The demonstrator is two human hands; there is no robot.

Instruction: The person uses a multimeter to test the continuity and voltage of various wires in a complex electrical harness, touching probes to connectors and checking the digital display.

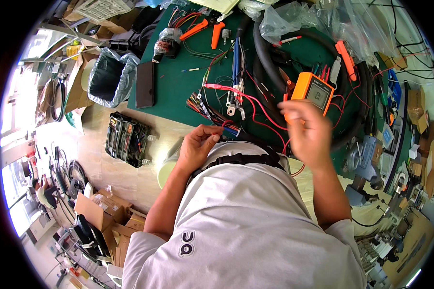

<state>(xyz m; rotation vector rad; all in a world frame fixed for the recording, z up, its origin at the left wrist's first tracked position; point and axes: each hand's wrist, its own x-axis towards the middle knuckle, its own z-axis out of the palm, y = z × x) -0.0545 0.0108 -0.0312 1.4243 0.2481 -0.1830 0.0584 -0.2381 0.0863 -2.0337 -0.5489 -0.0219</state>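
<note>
**Wire bundle at bench edge, meter on standby**

We're at the green mat [178, 86], both hands up near its front edge.

Left hand [197, 144]: fingers curled in tight, pinching the end of a red wire [255, 108] where it meets the multicoloured wire bundle [212, 113]. We hold it close to the body, likely so the wire end stays steady and in clear view.

Right hand [309, 132]: blurred. Fingers look loosely bent, just in front of the orange multimeter [314, 91]. We can't tell whether it holds a probe or lead, or nothing.

The red wire runs from the left-hand pinch up across the mat toward the metal lug terminals [234, 107]. The bundle fans out between the hands, lying flat on the mat.

The multimeter stands propped with its screen facing us, readable without lifting it. It sits inside the loop of thick black hose [265, 58].

Also around:
- orange-handled pliers [200, 28] at the mat's far edge, out of the work area
- black phone [145, 84] flat at the mat's left edge
- lined waste bin [108, 77] just off the mat's left side, within reach for offcuts
- black connector block [126, 139] on the wooden top left of the hands
- clear plastic bags [318, 19] pushed to the back
</note>
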